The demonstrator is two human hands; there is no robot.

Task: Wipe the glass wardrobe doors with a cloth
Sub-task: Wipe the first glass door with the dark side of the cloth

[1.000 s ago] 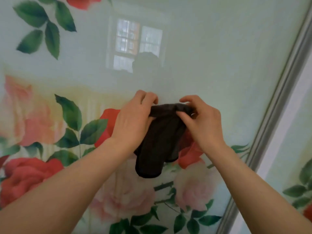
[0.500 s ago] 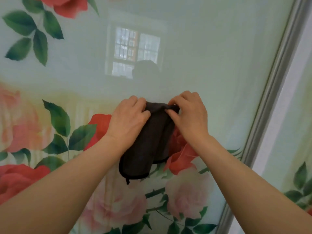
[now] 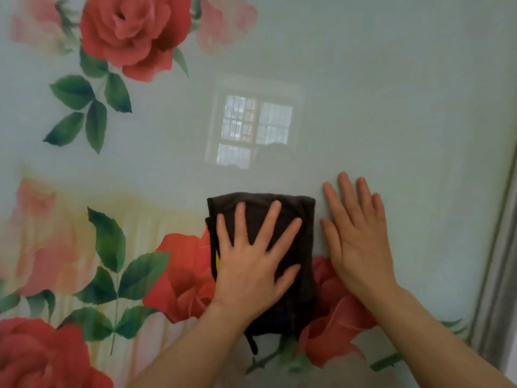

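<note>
Now the folded dark cloth (image 3: 263,247) is pressed flat against the rose-printed glass door (image 3: 391,93) under the splayed left hand (image 3: 251,264), the open right hand (image 3: 358,239) laid bare at three o'clock, so even pressure and overlapping strokes should be used.

Cloth (image 3: 291,219) lay flat against glass door (image 3: 391,93), approx centre of view. Left hand (image 3: 251,267) was spread on top of cloth w/ fingers straight. Right hand (image 3: 361,236) was flat on the glass just right of cloth, beside its edge. Door frame (image 3: 498,275) ran along the far right. Window reflection (image 3: 254,130) sat above cloth.
</note>
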